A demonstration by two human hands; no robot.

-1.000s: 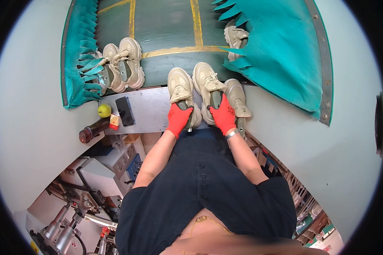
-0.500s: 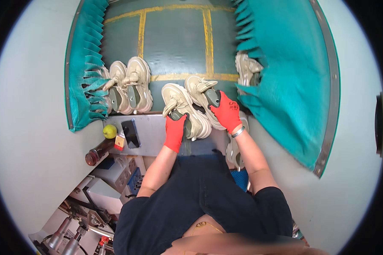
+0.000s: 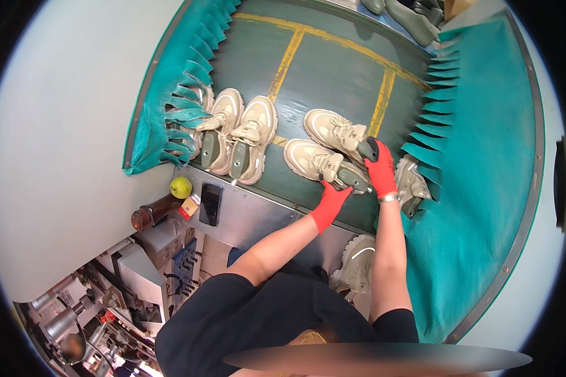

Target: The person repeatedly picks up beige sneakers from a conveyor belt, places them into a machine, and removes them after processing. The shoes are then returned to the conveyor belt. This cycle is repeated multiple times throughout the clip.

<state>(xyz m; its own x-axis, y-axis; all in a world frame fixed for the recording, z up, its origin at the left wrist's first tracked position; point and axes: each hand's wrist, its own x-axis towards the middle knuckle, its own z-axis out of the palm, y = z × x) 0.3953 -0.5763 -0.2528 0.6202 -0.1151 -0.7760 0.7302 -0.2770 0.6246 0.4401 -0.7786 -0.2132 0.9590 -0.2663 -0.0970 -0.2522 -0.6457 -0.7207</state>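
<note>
My left hand (image 3: 332, 205), in a red glove, is closed around the heel end of a beige sneaker (image 3: 305, 157). My gloved right hand (image 3: 381, 168) grips the dark green last inside a second beige sneaker (image 3: 333, 127), just beyond the first. Both sneakers lie side by side on a dark green belt (image 3: 321, 63), toes pointing left. The near one also has a green last (image 3: 353, 178) in its opening. To their left stand two more beige sneakers with lasts, a nearer-middle one (image 3: 255, 122) and its neighbour (image 3: 223, 116).
Slitted teal curtains hang left (image 3: 151, 135) and right (image 3: 484, 157), partly covering other sneakers, including one at right (image 3: 410, 182). A metal ledge (image 3: 251, 217) carries a phone (image 3: 211, 204), green fruit (image 3: 181, 187), small box (image 3: 188, 208) and brown bottle (image 3: 154, 212). Another sneaker (image 3: 358, 261) is by my right forearm.
The view has turned. Both held sneakers have moved off the belt's near edge, farther onto the belt, and swung so their toes point left. My hands still hold them.
</note>
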